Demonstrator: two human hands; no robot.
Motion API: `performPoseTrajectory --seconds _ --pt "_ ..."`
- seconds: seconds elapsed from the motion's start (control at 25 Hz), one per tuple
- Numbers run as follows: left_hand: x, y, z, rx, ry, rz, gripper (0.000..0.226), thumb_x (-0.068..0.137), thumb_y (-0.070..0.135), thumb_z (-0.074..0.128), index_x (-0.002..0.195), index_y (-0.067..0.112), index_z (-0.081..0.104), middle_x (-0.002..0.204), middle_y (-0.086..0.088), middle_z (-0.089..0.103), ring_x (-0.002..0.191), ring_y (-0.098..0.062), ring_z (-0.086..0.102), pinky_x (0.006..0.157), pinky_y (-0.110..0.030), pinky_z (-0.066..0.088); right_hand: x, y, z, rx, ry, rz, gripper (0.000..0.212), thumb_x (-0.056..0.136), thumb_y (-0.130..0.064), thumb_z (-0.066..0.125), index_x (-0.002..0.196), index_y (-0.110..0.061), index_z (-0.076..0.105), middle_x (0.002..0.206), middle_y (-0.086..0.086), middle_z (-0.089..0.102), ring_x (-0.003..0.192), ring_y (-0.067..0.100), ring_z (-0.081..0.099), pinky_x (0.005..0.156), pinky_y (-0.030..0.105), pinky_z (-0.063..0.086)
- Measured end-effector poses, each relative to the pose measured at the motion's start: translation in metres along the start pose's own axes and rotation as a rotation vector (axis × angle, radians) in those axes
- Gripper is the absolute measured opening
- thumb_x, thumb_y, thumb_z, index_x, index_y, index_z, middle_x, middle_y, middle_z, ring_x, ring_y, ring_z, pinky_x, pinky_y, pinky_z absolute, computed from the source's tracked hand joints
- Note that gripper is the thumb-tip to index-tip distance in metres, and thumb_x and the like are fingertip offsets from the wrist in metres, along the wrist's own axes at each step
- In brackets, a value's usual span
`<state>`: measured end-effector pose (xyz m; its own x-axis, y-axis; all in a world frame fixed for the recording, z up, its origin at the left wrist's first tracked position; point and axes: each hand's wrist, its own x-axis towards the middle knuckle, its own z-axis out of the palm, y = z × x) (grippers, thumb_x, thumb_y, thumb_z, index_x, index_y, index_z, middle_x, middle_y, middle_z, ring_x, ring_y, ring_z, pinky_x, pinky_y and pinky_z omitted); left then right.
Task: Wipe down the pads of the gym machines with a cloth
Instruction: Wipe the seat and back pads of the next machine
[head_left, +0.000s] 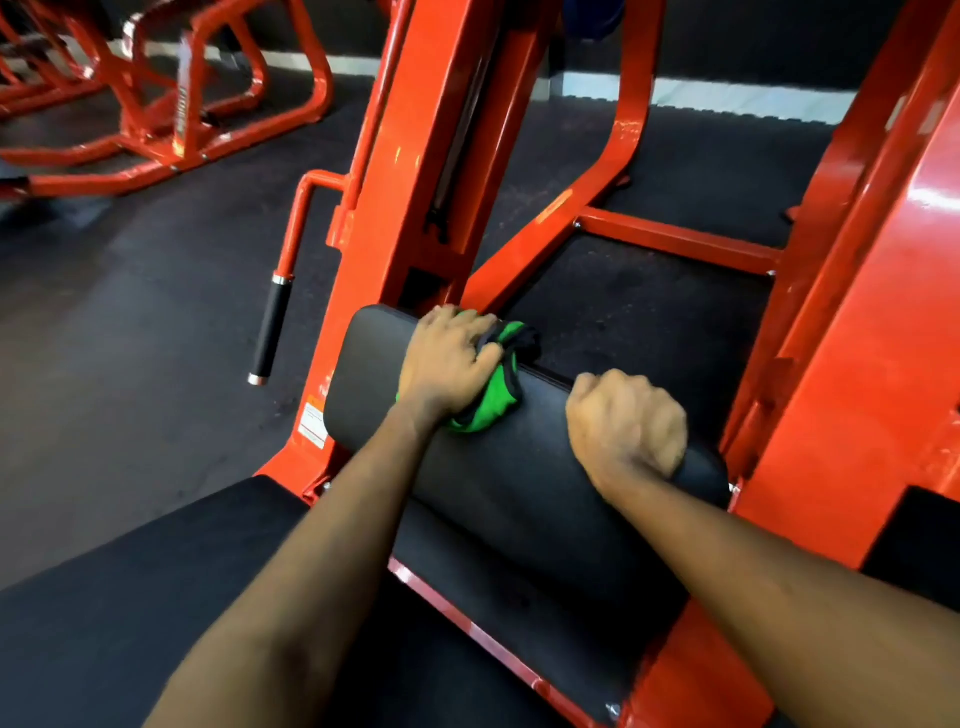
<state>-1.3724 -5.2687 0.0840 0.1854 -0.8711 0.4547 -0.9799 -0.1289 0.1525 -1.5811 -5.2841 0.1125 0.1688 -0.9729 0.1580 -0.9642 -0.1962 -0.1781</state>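
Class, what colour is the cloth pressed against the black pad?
The cloth on the pad is bright green with dark edging, clearest in the head view.

We see the roller pad (519, 467) covered in smooth, matt black upholstery, with a soft green cloth (496, 405) edged in dark fabric. The frame (883, 322) on the right is glossy orange-painted metal. The floor (130, 312) on the left looks dark, grainy and matt.

A black-gripped handle (270, 332) hangs above dark speckled floor (130, 312), near a warning label (313, 423).
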Motion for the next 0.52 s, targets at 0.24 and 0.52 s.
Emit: performPoseTrajectory --seconds 0.24,0.52 --pt "0.036 -0.050 -0.013 0.162 -0.228 -0.325 0.064 0.083 0.054 0.021 0.114 0.029 0.071 0.117 -0.008 0.071 0.120 -0.029 0.053 0.120 -0.053 0.015 -0.004 -0.002 0.008 -0.055 0.067 -0.096 0.045 0.096 -0.030 0.034 0.072 -0.013 0.068 0.068 0.009 0.070 0.061 0.026 0.066 0.058 0.032 0.038" --pt "-0.016 0.037 0.000 0.019 -0.017 -0.282 0.053 0.087 0.049 0.033 0.117 0.027 0.071 0.124 0.000 0.068 0.131 -0.028 0.047 0.119 -0.052 0.019 -0.005 -0.005 0.016 -0.061 0.171 -0.151 0.042 0.092 -0.027 0.035 0.071 -0.012 0.068 0.066 0.010 0.069 0.059 0.027 0.066 0.060 0.034 0.045"
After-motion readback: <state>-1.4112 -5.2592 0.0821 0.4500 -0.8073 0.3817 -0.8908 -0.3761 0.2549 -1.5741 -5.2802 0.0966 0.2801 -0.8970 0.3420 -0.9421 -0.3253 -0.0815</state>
